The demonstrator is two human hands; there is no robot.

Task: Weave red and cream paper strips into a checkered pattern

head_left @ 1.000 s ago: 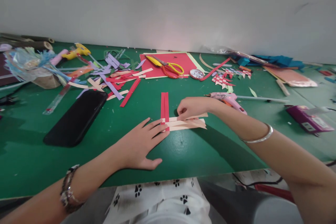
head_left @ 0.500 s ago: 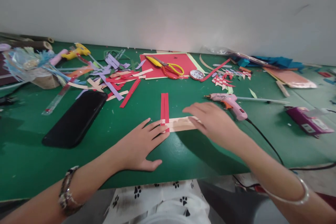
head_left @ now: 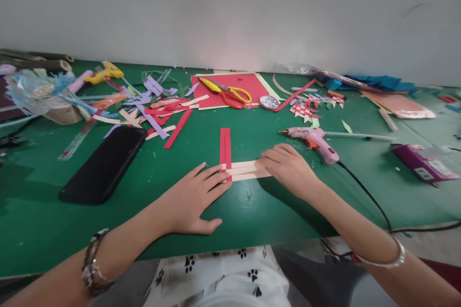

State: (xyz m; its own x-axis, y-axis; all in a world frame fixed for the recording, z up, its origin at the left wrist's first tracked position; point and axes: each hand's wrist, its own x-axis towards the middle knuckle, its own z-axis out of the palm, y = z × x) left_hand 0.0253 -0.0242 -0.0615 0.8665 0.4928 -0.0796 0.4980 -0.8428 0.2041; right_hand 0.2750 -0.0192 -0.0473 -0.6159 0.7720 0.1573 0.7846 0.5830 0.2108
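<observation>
Pressing crossed red strips (head_left: 228,148) and cream strips (head_left: 247,171) near front edge of desk (head_left: 252,220), left hand (head_left: 192,201) splayed | narrowing right hand (head_left: 288,168), spread half a second ago, at cream strips' right ends; cannot tell whether gripping | probably passing from reaching to handling

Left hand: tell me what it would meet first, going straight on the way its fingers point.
Most likely the red strips: the fingertips of the left hand seem to lie right at their near end, where they cross the cream strips. Exact contact is hard to judge from this view.
</observation>
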